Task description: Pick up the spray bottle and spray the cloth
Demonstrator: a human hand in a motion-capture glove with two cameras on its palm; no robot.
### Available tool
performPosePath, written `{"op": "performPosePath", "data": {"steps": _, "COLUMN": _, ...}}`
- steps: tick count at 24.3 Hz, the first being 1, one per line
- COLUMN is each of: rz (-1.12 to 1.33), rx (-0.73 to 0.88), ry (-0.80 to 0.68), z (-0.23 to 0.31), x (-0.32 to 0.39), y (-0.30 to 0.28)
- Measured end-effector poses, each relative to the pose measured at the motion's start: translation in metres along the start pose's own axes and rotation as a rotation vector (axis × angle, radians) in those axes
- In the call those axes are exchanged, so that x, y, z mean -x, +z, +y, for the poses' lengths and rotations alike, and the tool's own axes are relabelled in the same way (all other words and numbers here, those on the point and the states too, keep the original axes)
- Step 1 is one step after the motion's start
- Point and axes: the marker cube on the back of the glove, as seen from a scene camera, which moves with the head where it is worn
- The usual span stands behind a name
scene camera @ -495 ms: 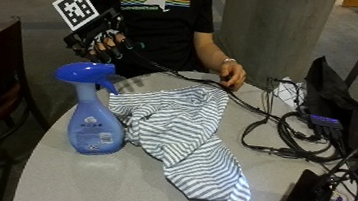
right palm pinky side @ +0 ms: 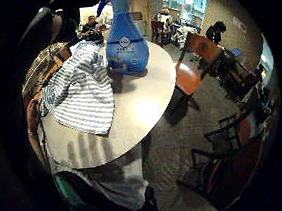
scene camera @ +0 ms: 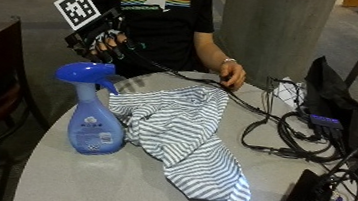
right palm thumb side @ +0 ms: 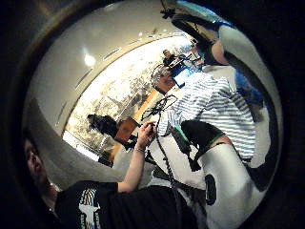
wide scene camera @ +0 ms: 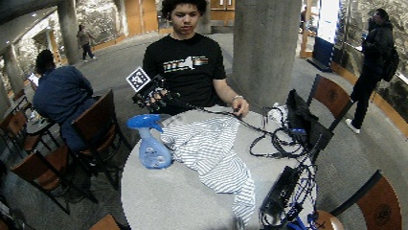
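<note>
One round grey table (scene camera: pixel 77 180) carries all the working items, with a person in a black T-shirt (scene camera: pixel 154 22) seated at its far side. The striped cloth (scene camera: pixel 182 131) lies crumpled across the middle of the table, running from the far edge toward the near right. A tangle of black cables (scene camera: pixel 283 131) and dark equipment (scene camera: pixel 337 122) occupies the right side. The blue spray bottle (scene camera: pixel 94 116) stands upright on the left part of the table, just beside the cloth's left edge, its nozzle pointing toward the cloth. The gloved right hand (scene camera: pixel 105 40) is raised in the air above and beyond the bottle, apart from it, fingers relaxed and spread, grasping nothing. The bare left hand (scene camera: pixel 234 76) rests at the far table edge, touching a cable.
</note>
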Motion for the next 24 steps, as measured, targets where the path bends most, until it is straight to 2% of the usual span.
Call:
{"op": "performPosePath", "data": {"steps": 5, "rz": 0.006, "rx": -0.017, "ry": 0.004, "z": -0.002, "x": -0.001, "y": 0.000}}
{"op": "performPosePath", "data": {"steps": 10, "rz": 0.001, "rx": 0.079, "ry": 0.017, "z": 0.008, "x": -0.002, "y": -0.004}}
{"op": "performPosePath", "data": {"steps": 14, "rz": -0.012, "rx": 0.069, "ry": 0.025, "z": 0.007, "x": -0.006, "y": 0.000}}
{"op": "performPosePath", "data": {"steps": 24, "rz": -0.139, "rx": -0.035, "ry": 0.156, "z": 0.002, "x": -0.018, "y": 0.003}}
